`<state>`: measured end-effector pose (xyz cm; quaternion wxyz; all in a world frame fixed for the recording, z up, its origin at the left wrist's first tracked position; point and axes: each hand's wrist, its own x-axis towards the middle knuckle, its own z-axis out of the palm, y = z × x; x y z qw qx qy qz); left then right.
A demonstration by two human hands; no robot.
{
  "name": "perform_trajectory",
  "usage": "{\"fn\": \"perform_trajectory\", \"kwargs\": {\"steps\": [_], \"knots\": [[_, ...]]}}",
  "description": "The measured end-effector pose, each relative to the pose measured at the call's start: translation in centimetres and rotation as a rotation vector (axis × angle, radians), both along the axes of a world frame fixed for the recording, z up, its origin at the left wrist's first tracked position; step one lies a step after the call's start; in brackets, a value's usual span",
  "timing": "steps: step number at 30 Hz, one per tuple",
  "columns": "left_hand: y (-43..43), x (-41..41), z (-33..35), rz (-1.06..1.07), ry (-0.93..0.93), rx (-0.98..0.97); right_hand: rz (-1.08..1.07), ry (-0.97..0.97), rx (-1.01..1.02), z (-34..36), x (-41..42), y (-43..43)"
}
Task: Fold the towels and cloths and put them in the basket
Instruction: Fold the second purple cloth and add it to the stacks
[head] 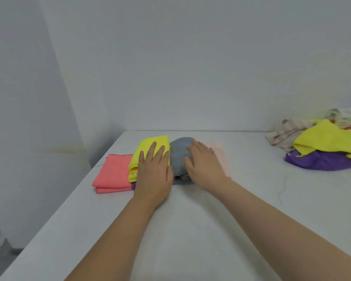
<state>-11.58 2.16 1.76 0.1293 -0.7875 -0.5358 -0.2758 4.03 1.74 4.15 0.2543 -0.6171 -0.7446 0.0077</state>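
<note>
Grey and softly bundled, the cloth (179, 155) sits far across the white table (190, 230) between our hands in the head view. Our left hand (154, 171) lies flat, fingers straight, on a folded yellow cloth (150, 144) beside a folded coral one (114, 173). Our right hand (205, 162) rests spread over the grey cloth's right side. We judge it light and limp, best scooped from beneath at both ends. No basket shows; an unfolded pile (322, 147) lies far right.

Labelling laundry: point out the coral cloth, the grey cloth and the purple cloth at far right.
coral cloth (112, 171), head view, top face.
grey cloth (178, 152), head view, bare upper middle.
purple cloth (320, 162), head view, front fold.
</note>
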Motion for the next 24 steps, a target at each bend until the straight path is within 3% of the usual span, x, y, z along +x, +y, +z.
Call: {"fn": "perform_trajectory", "kwargs": {"steps": [3,11,15,19,24], "knots": [[-1.1,4.3,0.1,-0.105,0.057,0.017,-0.064,0.103,-0.028,-0.5,4.3,-2.7],[-4.3,17.3,-0.2,-0.322,0.015,-0.058,-0.353,0.114,-0.016,-2.8,16.0,-7.6],[-4.1,22.3,-0.7,-0.289,-0.008,-0.184,-0.480,0.008,-0.095,-4.8,21.1,-9.0],[-2.9,24.9,-2.2,-0.226,0.068,-0.361,-0.501,0.053,-0.022,-5.1,22.3,-7.5],[-1.7,25.0,-3.4,-0.251,0.222,-0.581,-0.524,0.006,-0.077,-5.2,24.0,-5.1]]}}
